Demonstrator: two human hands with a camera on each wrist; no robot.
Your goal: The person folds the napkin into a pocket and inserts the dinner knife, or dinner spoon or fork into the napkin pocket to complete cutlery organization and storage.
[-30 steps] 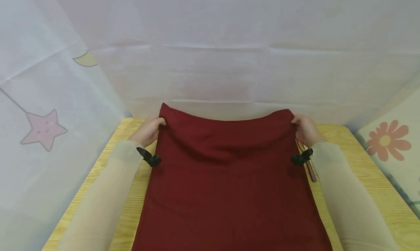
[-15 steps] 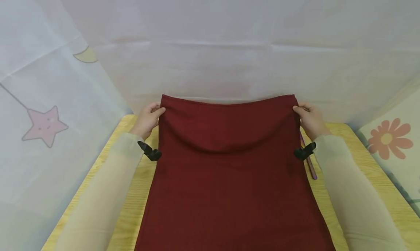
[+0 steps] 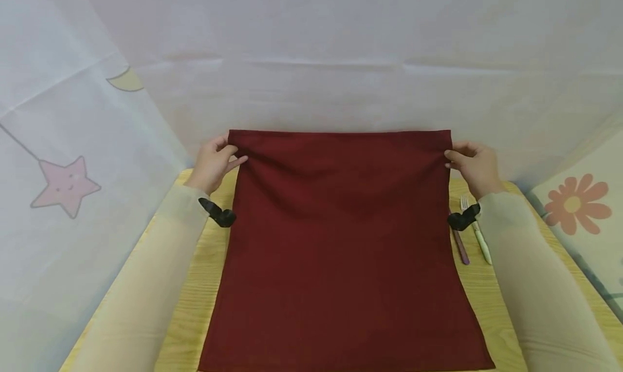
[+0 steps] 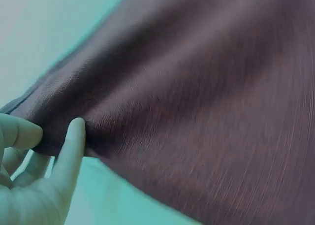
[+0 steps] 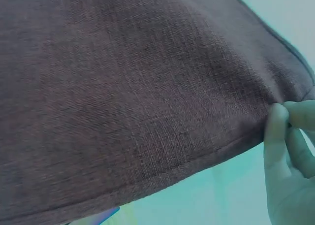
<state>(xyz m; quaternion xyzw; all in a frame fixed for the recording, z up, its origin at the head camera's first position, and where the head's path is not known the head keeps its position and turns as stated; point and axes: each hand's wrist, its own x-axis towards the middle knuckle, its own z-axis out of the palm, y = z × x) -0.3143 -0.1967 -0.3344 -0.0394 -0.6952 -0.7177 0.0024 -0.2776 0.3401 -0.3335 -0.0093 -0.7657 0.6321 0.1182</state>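
A dark red cloth (image 3: 340,242) spans the middle of the head view, its far edge lifted and pulled nearly straight. My left hand (image 3: 214,164) pinches it by the side edge just below the far left corner. At the far right corner my right hand (image 3: 474,166) pinches the opposite edge between thumb and fingers. In the left wrist view, folds fan out across the cloth (image 4: 197,102) from the left hand (image 4: 44,176). The right wrist view shows the hemmed cloth (image 5: 147,102) gathered at the fingertips of the right hand (image 5: 290,156).
A wooden table (image 3: 194,285) lies beneath. Right of the cloth are a fork (image 3: 482,242) with a pale handle and a purple-handled utensil (image 3: 459,247), partly hidden by the cloth. Pale printed sheets (image 3: 311,53) stand behind and at both sides.
Both hands have raised the cloth's far edge and moved slightly apart. That edge, sagging before, is now nearly straight. The fork at the right shows more clearly.
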